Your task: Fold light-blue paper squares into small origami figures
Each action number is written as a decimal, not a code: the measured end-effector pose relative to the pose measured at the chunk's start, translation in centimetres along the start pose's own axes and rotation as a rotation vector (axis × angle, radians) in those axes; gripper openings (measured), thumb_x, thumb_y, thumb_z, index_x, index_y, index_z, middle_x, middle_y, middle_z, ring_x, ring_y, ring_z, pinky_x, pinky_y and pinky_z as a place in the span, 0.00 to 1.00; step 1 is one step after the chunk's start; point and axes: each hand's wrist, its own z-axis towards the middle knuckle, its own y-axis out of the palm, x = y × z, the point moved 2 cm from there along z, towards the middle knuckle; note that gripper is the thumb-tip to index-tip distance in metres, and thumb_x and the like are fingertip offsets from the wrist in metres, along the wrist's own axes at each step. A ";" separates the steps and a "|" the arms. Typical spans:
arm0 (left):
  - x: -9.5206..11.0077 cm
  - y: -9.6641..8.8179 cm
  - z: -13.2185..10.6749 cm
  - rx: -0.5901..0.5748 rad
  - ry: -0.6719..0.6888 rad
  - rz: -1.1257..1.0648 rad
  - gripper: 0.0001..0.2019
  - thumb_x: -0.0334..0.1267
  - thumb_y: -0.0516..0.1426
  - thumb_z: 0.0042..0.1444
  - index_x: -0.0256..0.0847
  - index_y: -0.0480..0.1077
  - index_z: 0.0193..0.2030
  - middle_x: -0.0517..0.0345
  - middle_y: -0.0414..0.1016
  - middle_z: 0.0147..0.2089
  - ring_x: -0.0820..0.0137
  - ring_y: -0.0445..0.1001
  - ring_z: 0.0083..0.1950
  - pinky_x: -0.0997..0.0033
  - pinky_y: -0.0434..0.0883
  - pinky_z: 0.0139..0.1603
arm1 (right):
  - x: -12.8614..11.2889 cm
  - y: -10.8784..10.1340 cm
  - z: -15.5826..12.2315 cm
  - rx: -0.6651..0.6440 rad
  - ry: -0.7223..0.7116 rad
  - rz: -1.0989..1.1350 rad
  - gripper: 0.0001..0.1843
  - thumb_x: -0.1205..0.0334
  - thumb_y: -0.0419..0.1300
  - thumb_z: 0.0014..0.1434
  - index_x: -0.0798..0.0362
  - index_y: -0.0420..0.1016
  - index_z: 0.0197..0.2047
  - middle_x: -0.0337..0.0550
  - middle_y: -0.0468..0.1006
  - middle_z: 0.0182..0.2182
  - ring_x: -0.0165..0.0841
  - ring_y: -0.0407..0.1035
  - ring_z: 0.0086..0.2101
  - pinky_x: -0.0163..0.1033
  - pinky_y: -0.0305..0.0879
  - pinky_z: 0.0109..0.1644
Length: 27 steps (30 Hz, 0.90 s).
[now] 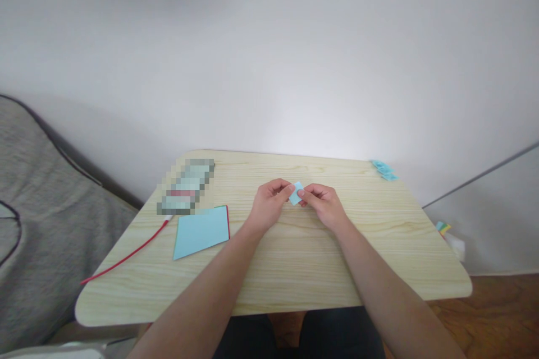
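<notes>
A small light-blue piece of folded paper (296, 193) is held up between my two hands, above the middle of the table (303, 258). My left hand (272, 200) pinches its left edge between thumb and fingers. On the other side, my right hand (322, 202) grips the right edge, the thumb lying over the front. Left of my left forearm lies a stack of light-blue paper sheets (202, 230), with a red edge showing on its right side. Several small folded light-blue paper pieces (384, 170) sit at the table's far right corner.
A pixelated phone-like device (187, 186) lies at the back left, and a red cable (126, 261) runs from it over the left edge. Behind the table rises a white wall (269, 67). A grey cloth-covered piece (46, 224) stands at the left; a white bag (455, 244) is at the right.
</notes>
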 end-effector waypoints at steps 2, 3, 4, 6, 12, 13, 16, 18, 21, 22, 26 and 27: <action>0.1 -0.1 0.0 0.022 0.017 0.021 0.14 0.47 0.61 0.59 0.37 0.76 0.32 0.58 0.75 0.29 0.71 0.69 0.32 0.71 0.65 0.36 | 0.0 0.1 0.0 0.001 0.012 -0.004 0.14 0.48 0.68 0.58 0.50 0.83 0.32 0.40 0.81 0.25 0.34 0.72 0.28 0.38 0.66 0.35; 0.1 -0.1 0.0 0.041 0.025 0.032 0.14 0.46 0.61 0.59 0.37 0.76 0.32 0.58 0.74 0.28 0.71 0.68 0.32 0.71 0.65 0.35 | 0.0 0.1 0.0 0.006 0.016 -0.003 0.14 0.48 0.67 0.58 0.50 0.83 0.32 0.41 0.81 0.25 0.34 0.72 0.28 0.38 0.66 0.35; 0.2 -0.1 0.0 0.064 0.033 0.041 0.13 0.46 0.61 0.59 0.37 0.76 0.32 0.59 0.74 0.28 0.72 0.68 0.31 0.71 0.65 0.35 | 0.1 0.1 0.0 0.010 0.019 -0.001 0.15 0.47 0.67 0.58 0.51 0.84 0.32 0.42 0.81 0.26 0.34 0.73 0.28 0.39 0.67 0.36; 0.4 -0.2 -0.1 0.106 0.043 0.048 0.13 0.46 0.61 0.58 0.37 0.75 0.30 0.60 0.73 0.27 0.73 0.68 0.30 0.72 0.65 0.34 | 0.2 0.1 0.0 0.019 0.018 0.008 0.16 0.46 0.66 0.59 0.51 0.84 0.32 0.43 0.82 0.27 0.35 0.73 0.29 0.39 0.67 0.36; 0.7 0.0 -0.1 0.149 -0.006 0.029 0.12 0.45 0.62 0.58 0.37 0.76 0.30 0.60 0.74 0.25 0.73 0.69 0.28 0.73 0.66 0.32 | 0.1 -0.1 0.1 0.070 -0.024 -0.033 0.15 0.48 0.67 0.59 0.51 0.81 0.30 0.41 0.80 0.25 0.33 0.70 0.27 0.38 0.65 0.35; 0.8 0.0 -0.1 0.149 -0.016 0.026 0.12 0.44 0.62 0.58 0.37 0.76 0.30 0.59 0.75 0.25 0.73 0.70 0.28 0.73 0.66 0.32 | 0.0 -0.1 0.0 0.072 -0.022 -0.030 0.15 0.48 0.67 0.59 0.51 0.81 0.29 0.41 0.80 0.25 0.33 0.70 0.27 0.38 0.64 0.34; 0.9 0.2 -0.2 0.123 -0.027 -0.016 0.12 0.44 0.62 0.57 0.36 0.77 0.31 0.58 0.76 0.26 0.72 0.72 0.29 0.72 0.68 0.33 | -0.1 -0.2 0.1 0.062 0.000 0.033 0.14 0.51 0.67 0.58 0.52 0.80 0.27 0.40 0.79 0.24 0.32 0.70 0.27 0.38 0.65 0.35; 1.0 0.1 -0.2 0.091 -0.012 -0.094 0.09 0.42 0.63 0.56 0.37 0.78 0.37 0.58 0.77 0.27 0.71 0.73 0.29 0.71 0.69 0.35 | 0.1 -0.3 0.2 0.062 0.029 0.116 0.13 0.53 0.67 0.58 0.52 0.80 0.27 0.40 0.79 0.23 0.32 0.70 0.27 0.37 0.65 0.36; 1.0 0.0 -0.3 0.019 0.023 -0.197 0.15 0.36 0.63 0.54 0.40 0.76 0.49 0.60 0.79 0.30 0.70 0.75 0.33 0.69 0.70 0.40 | 0.8 -0.4 0.4 0.080 0.066 0.233 0.11 0.55 0.67 0.56 0.52 0.80 0.27 0.39 0.78 0.22 0.32 0.69 0.25 0.37 0.64 0.35; 0.9 -0.1 -0.3 -0.009 0.035 -0.203 0.16 0.34 0.63 0.53 0.40 0.76 0.49 0.59 0.79 0.32 0.69 0.75 0.35 0.69 0.70 0.41 | 1.0 -0.4 0.5 0.079 0.075 0.264 0.10 0.56 0.67 0.56 0.52 0.80 0.26 0.39 0.77 0.21 0.31 0.68 0.25 0.37 0.64 0.35; 0.4 -0.2 -0.5 -0.055 0.068 -0.121 0.08 0.34 0.64 0.52 0.40 0.78 0.41 0.54 0.81 0.39 0.67 0.76 0.40 0.67 0.70 0.45 | 1.0 -0.2 0.5 0.040 0.109 0.342 0.12 0.56 0.67 0.54 0.52 0.78 0.24 0.39 0.76 0.20 0.31 0.67 0.24 0.37 0.63 0.34; 0.3 -0.3 -0.5 -0.054 0.069 -0.099 0.08 0.35 0.64 0.53 0.40 0.78 0.41 0.53 0.81 0.40 0.67 0.76 0.41 0.67 0.70 0.45 | 0.9 -0.2 0.4 0.032 0.118 0.350 0.12 0.55 0.67 0.54 0.52 0.77 0.23 0.39 0.76 0.20 0.31 0.67 0.24 0.37 0.63 0.33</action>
